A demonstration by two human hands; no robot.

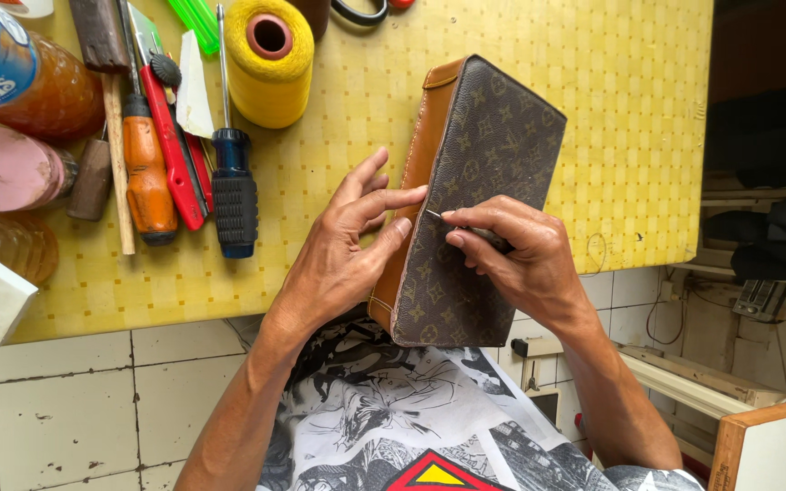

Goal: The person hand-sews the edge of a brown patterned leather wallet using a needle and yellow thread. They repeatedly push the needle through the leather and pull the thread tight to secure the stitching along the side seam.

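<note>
A brown patterned pouch (475, 200) with a tan leather edge is propped at the near edge of the yellow woven surface (629, 109), its lower end hanging over toward the person's lap. It is steadied by the left hand (347, 250), whose fingers are spread and pressed against the tan edge, thumb on the patterned face. A thin needle (433, 215) is pinched in the right hand (511, 250), fingers closed on a dark handle, its tip meeting the seam where tan leather joins the patterned panel, just beside the left forefinger. The work is judged to be under way at roughly mid-length of that seam; no thread can be made out along the edge, so how much has been stitched cannot be told. To the left, well apart from the pouch, a yellow thread spool (270, 59), a black-handled screwdriver (232, 182) and an orange-handled tool (147, 173) are laid on the surface
</note>
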